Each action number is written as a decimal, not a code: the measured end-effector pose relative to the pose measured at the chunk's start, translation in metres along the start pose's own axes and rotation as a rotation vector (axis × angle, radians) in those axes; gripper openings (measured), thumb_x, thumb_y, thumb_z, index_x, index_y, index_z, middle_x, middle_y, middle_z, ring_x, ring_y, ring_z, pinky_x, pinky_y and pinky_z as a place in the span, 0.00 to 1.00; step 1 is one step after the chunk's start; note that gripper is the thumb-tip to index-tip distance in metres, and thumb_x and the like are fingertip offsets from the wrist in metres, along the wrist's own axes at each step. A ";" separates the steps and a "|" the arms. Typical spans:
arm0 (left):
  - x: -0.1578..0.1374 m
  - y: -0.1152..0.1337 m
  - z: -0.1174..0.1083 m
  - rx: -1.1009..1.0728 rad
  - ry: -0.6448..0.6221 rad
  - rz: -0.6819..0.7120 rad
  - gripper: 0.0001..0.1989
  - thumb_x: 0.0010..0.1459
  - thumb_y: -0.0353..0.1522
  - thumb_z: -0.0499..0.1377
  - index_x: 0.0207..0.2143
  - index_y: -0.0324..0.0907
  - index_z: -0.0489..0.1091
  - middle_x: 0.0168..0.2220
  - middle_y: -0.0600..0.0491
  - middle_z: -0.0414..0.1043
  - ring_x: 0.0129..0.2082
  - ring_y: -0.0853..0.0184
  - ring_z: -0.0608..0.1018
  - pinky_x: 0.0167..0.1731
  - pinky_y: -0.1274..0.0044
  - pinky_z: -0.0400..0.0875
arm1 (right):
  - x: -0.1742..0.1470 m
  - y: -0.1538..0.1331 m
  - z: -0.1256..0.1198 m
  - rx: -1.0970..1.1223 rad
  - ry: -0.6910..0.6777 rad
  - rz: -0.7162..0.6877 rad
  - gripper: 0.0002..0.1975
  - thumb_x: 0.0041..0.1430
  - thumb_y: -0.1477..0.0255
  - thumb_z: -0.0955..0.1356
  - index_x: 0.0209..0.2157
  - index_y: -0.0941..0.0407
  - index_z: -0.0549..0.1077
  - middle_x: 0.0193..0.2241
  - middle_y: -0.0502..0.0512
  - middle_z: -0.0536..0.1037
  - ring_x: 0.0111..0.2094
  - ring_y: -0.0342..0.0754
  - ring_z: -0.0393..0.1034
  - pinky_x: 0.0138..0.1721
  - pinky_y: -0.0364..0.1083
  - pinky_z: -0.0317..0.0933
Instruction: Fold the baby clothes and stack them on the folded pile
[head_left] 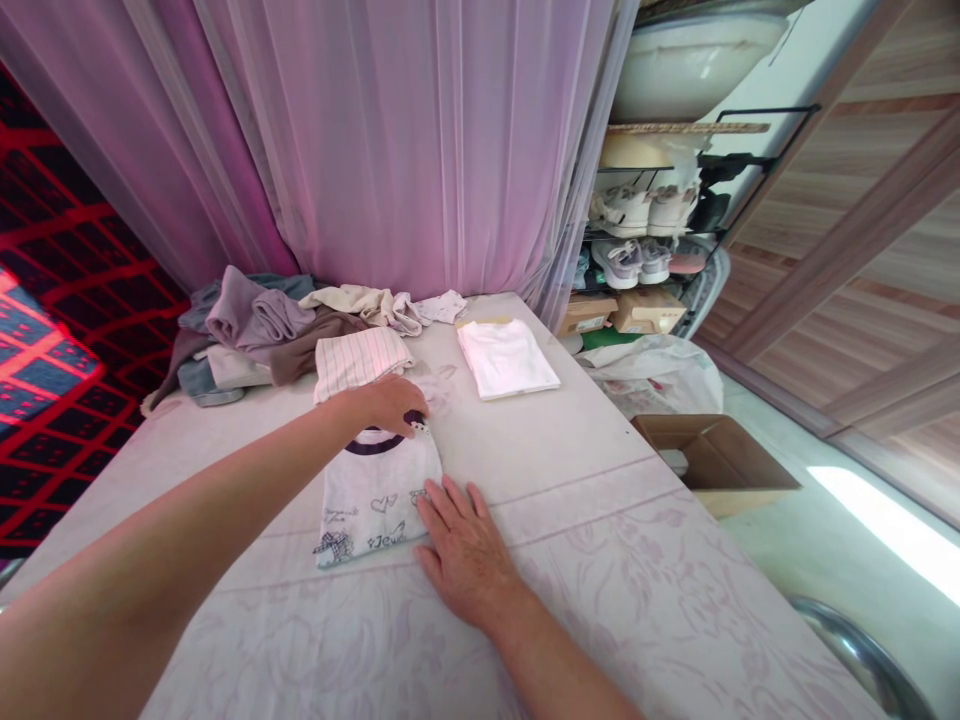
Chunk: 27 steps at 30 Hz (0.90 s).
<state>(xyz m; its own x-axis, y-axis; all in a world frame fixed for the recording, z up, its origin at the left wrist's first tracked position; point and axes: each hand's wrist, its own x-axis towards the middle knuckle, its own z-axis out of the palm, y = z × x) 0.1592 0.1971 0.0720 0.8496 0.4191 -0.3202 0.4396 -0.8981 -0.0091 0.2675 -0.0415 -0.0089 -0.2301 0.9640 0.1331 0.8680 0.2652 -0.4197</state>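
Observation:
A white T-shirt [379,490] with a dark neckband and black printed drawings lies folded on the cloth-covered surface in front of me. My left hand [391,404] reaches across its top, fingers curled onto the shirt near the collar; their tips are partly hidden. With fingers apart, my right hand [469,555] rests flat, its fingertips touching the shirt's right edge. Just beyond my left hand is a folded striped garment [360,358]. A second white garment [508,358], neatly folded, sits apart to the right.
Crumpled clothes [259,320] are heaped at the back left, before a purple curtain [390,140]. At right stand a shoe rack [675,235] and an open cardboard box [712,450] on the floor. The patterned tablecloth [600,580] runs to the right edge.

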 end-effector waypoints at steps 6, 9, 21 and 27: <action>-0.003 -0.005 -0.007 -0.077 0.029 -0.062 0.11 0.49 0.29 0.57 0.36 0.46 0.73 0.41 0.55 0.75 0.43 0.65 0.74 0.45 0.76 0.62 | 0.000 0.001 0.001 -0.008 0.005 -0.008 0.27 0.65 0.59 0.58 0.62 0.55 0.59 0.64 0.56 0.57 0.65 0.55 0.45 0.64 0.61 0.39; -0.005 -0.006 -0.008 -0.131 -0.006 -0.125 0.15 0.52 0.28 0.53 0.42 0.47 0.71 0.42 0.55 0.75 0.40 0.66 0.74 0.40 0.78 0.64 | 0.000 0.001 0.002 -0.005 0.002 -0.007 0.27 0.65 0.59 0.58 0.62 0.55 0.59 0.64 0.56 0.57 0.65 0.55 0.46 0.64 0.61 0.39; -0.002 -0.018 0.008 -0.394 -0.070 -0.227 0.21 0.52 0.41 0.57 0.50 0.49 0.70 0.44 0.55 0.76 0.41 0.65 0.75 0.40 0.78 0.65 | 0.000 -0.001 -0.003 0.011 -0.019 0.001 0.27 0.66 0.59 0.57 0.62 0.55 0.58 0.64 0.56 0.56 0.65 0.55 0.45 0.64 0.61 0.38; 0.005 -0.025 0.024 -0.294 0.022 -0.262 0.17 0.55 0.44 0.53 0.40 0.46 0.72 0.36 0.55 0.76 0.35 0.66 0.75 0.36 0.78 0.66 | 0.001 0.000 -0.001 -0.041 -0.011 -0.020 0.27 0.66 0.59 0.57 0.62 0.55 0.58 0.64 0.56 0.56 0.66 0.54 0.42 0.65 0.60 0.37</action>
<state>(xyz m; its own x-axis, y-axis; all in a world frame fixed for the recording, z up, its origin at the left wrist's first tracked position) 0.1455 0.2180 0.0475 0.7023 0.6344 -0.3230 0.7043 -0.6854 0.1851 0.2682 -0.0407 -0.0077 -0.2520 0.9588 0.1314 0.8804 0.2835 -0.3801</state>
